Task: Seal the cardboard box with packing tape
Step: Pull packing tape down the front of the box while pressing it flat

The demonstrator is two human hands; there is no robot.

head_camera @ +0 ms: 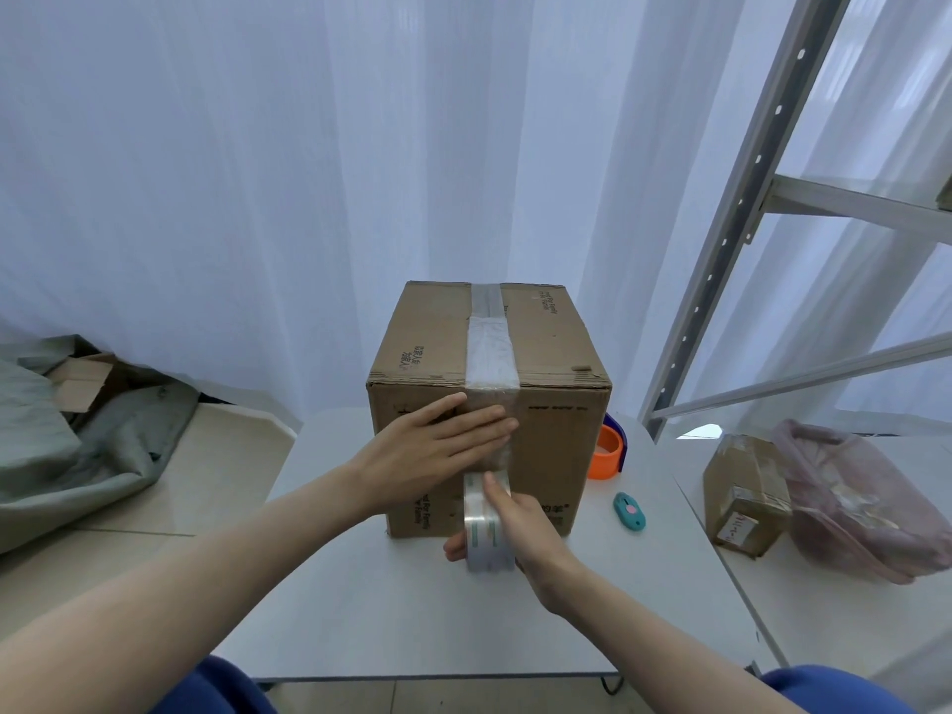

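A brown cardboard box [556, 347] stands on a small white table [412, 610]. A strip of clear tape [489, 347] runs along its top seam and down over the near edge. My left hand [438, 445] lies flat with fingers spread on the box's front face, pressing the tape just below the top edge. My right hand [520, 528] grips a roll of clear packing tape [481, 533] low against the front face, with the tape stretched up from the roll to my left hand.
An orange and blue tape dispenser [608, 450] sits right of the box, a teal box cutter [629, 511] in front of it. A small taped parcel [747, 497] and pink bag [865, 502] lie on the right table. Metal shelving [742, 208] rises at right; grey cloth [77, 445] lies left.
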